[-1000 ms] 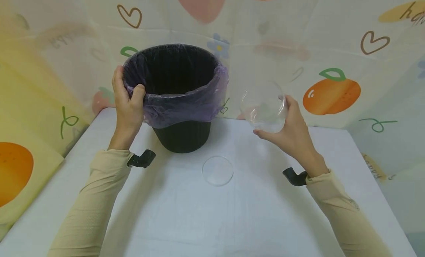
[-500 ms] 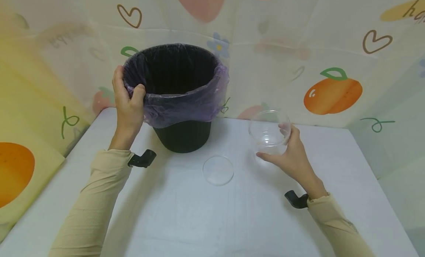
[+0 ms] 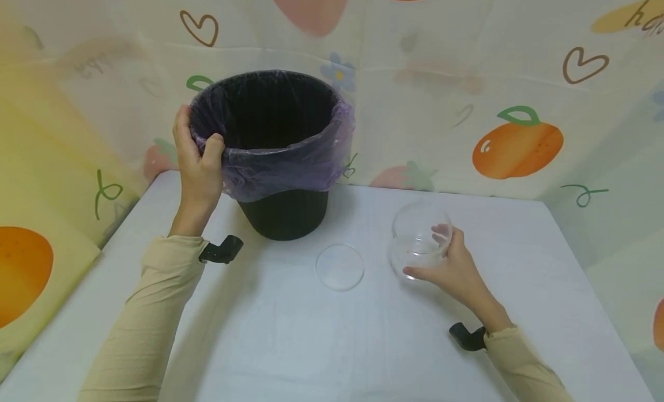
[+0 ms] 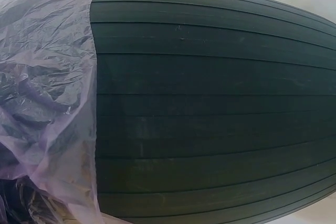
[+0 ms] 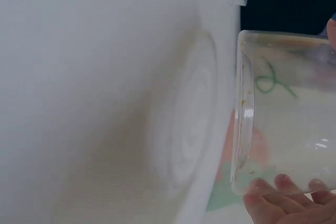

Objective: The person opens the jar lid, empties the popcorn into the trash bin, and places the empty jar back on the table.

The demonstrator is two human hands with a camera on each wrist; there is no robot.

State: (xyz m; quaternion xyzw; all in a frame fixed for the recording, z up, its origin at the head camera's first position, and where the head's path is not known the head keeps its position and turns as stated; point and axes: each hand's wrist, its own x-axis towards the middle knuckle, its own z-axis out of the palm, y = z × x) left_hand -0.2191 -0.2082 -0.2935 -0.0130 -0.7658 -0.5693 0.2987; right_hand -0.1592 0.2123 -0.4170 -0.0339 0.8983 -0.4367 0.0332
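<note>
A dark green trash bin [image 3: 285, 217] stands at the back left, lined with a purple plastic bag [image 3: 280, 174] folded over its rim. My left hand [image 3: 199, 171] grips that rim on the left side, thumb over the bag. In the left wrist view the ribbed bin wall [image 4: 210, 108] fills the picture. My right hand [image 3: 459, 275] holds a clear round plastic container [image 3: 417, 232] upright by its side. Seen from the right wrist, the container [image 5: 294, 114] hangs just over the table, its shadow apart from its base.
A clear round lid [image 3: 340, 267] lies flat on the white tabletop [image 3: 311, 344], between the bin and the container. A curtain [image 3: 404, 113] printed with fruit and hearts hangs behind the table.
My right hand has brought the container down from in front of the curtain to close over the table, turning it upright. The left hand stays on the bin rim.
</note>
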